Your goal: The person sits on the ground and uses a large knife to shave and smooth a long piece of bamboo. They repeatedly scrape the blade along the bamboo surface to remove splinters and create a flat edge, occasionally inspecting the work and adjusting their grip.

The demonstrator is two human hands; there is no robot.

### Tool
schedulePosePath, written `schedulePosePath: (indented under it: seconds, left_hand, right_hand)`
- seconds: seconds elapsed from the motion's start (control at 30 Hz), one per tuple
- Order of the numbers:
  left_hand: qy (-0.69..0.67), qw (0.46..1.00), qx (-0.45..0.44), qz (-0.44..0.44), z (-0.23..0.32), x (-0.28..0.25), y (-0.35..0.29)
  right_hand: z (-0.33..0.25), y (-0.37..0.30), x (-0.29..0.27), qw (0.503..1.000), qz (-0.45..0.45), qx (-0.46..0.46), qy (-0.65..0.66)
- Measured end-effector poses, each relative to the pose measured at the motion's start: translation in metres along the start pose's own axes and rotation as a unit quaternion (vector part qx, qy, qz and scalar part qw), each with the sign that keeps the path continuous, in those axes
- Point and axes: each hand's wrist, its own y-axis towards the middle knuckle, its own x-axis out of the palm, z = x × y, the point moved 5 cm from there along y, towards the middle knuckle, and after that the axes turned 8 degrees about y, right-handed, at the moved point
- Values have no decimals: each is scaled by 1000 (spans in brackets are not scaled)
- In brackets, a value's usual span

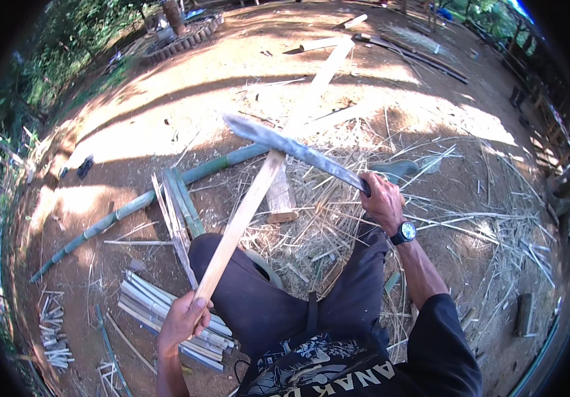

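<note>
My left hand [186,316] is closed around the near end of a long, pale, flat bamboo strip [237,228], which slants away from me past my left knee. In my right hand [383,200], with a watch on its wrist, is the handle of a machete [315,157]. Its long grey blade points to the far left and crosses over the strip about midway; whether edge and strip touch I cannot tell. Beneath the crossing, a short wooden log [280,198] lies on the ground. The strip's far part is washed out by sunlight.
A green bamboo pole [116,215] lies across the left, with split bamboo pieces [184,205] beside my left knee. Stacked slats [142,298] lie near my left hand, short cut pieces [54,337] farther left. Shavings [325,212] litter the ground; dark poles [424,59] lie far right.
</note>
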Motion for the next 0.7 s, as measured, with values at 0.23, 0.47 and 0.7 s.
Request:
schedulePosePath:
  seconds: [0.23, 0.47, 0.7]
  left_hand:
    - [13, 1000, 7, -16, 3, 43, 2]
    - [62, 997, 0, -41, 5, 60, 1]
    - [53, 997, 13, -58, 8, 69, 5]
  right_hand:
    - [42, 18, -63, 995, -4, -29, -95]
    - [63, -8, -97, 989, 20, 42, -144]
    - [86, -16, -120, 986, 0, 28, -164]
